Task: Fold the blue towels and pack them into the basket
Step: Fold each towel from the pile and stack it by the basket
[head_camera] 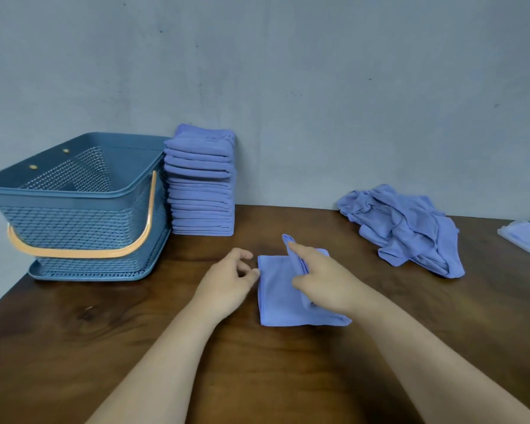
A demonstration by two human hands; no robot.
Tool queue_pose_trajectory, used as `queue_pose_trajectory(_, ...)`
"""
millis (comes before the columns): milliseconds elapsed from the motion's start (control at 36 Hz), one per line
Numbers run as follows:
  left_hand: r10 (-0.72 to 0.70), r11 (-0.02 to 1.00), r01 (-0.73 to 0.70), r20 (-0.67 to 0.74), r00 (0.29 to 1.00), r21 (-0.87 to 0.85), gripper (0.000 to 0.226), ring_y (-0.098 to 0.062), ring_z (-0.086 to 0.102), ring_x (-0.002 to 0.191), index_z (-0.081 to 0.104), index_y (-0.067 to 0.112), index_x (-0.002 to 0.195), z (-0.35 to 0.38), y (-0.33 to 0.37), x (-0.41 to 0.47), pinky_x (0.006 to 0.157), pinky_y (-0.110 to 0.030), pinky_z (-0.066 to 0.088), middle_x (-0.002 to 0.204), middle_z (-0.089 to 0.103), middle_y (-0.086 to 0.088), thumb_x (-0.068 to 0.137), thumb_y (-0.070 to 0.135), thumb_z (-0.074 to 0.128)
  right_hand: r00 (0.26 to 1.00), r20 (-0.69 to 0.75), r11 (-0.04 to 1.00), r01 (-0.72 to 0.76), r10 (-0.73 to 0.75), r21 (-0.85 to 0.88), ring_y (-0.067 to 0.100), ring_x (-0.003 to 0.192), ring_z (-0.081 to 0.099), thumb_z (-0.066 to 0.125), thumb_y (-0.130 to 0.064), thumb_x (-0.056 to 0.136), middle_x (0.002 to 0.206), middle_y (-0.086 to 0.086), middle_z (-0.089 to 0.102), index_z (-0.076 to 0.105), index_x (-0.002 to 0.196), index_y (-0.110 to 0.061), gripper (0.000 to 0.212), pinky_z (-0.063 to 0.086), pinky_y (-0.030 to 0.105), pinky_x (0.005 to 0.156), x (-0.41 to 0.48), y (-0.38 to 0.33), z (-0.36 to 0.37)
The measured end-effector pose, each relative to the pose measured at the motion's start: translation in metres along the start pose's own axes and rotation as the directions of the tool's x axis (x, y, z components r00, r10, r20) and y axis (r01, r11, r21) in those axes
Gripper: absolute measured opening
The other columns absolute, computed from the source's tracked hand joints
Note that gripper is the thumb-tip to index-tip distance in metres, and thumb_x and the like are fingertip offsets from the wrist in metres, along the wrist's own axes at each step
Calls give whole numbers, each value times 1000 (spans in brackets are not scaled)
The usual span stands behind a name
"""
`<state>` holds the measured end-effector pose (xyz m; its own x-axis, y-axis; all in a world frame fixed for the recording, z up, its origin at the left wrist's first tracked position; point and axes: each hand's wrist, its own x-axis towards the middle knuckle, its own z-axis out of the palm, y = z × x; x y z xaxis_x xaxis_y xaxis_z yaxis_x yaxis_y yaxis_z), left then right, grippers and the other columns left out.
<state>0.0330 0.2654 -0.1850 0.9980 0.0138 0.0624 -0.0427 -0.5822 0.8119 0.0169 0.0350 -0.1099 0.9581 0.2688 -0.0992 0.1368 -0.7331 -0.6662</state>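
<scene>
The basket (74, 191) stands left on the table (135, 332) beside a folded stack (201, 191), while the right hand (325, 280) pinches up a fold of the towel (276, 301) mid-table, the left hand (227, 283) curled at its edge, grip unclear, a crumpled pile (404, 228) to the right.

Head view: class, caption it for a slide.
Right hand folds a blue towel over; folded stack stands beside basket.

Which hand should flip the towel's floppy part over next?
Probably the right hand: it holds the raised flap of the towel. The left hand only rests at the towel's left edge.
</scene>
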Motion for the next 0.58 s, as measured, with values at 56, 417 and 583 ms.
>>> queue_pose_trajectory(56,12,1000,-12,4,1000,7,35,1,64,96,57,46,123,1,1,0,84,-30,52,93,70,27,93,57,71,999,27,1000,-24,24,3,0,64,62,52,-14,92,114,-21,62,26,163,-47,83,45,13,54,3,-2,16)
queue_pose_trajectory(417,73,988,-60,-85,994,145,17,0,62,94,58,43,108,10,10,-3,100,-38,47,90,70,22,97,41,72,996,65,996,-50,55,-77,3,74,64,56,-16,95,110,-7,70,20,168,-36,83,50,21,69,12,-14,38)
queue_pose_trajectory(583,23,998,-18,-80,996,66,14,5,63,91,63,39,107,6,11,-5,98,-38,52,89,71,23,99,28,66,992,114,992,-72,60,100,4,66,68,63,-36,94,97,-11,70,29,158,-53,74,52,21,62,17,-20,45)
